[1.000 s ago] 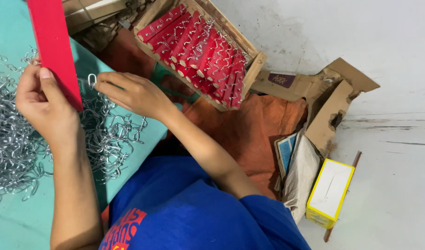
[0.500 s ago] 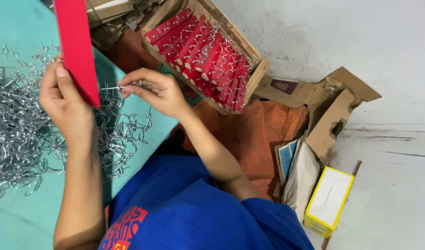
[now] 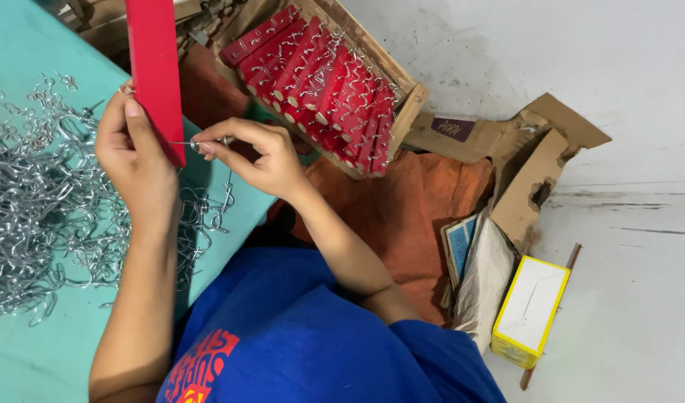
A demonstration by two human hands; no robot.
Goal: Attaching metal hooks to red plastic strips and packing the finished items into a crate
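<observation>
- Teal covers the desk (image 3: 29, 358) on the left, and a pale, scuffed concrete floor (image 3: 618, 75) fills the right side of the head view.
- Left hand (image 3: 137, 160) is clamped round the lower end of a red strip (image 3: 156, 75), thumb on its face, holding it upright above the desk.
- Right hand (image 3: 256, 157) pinches a wire hook (image 3: 200, 143) between thumb and forefinger, its thin shank lying level and its tip touching the strip's edge.
- That hook looks light, stiff and slick; it is probably best gripped at its looped end, where the fingertips already sit. The strip seems rigid and flat, easy to steady near its base.
- Just under and left of the hands lies a tangled heap of loose hooks (image 3: 44, 216) on the desk.
- Beyond the hands, a wooden tray (image 3: 409, 97) holds rows of finished red strips (image 3: 320, 82) with hooks in them.
- Farther right on the floor are an orange cloth (image 3: 417, 216), torn cardboard (image 3: 536, 157) and a yellow-edged box (image 3: 532, 310).
</observation>
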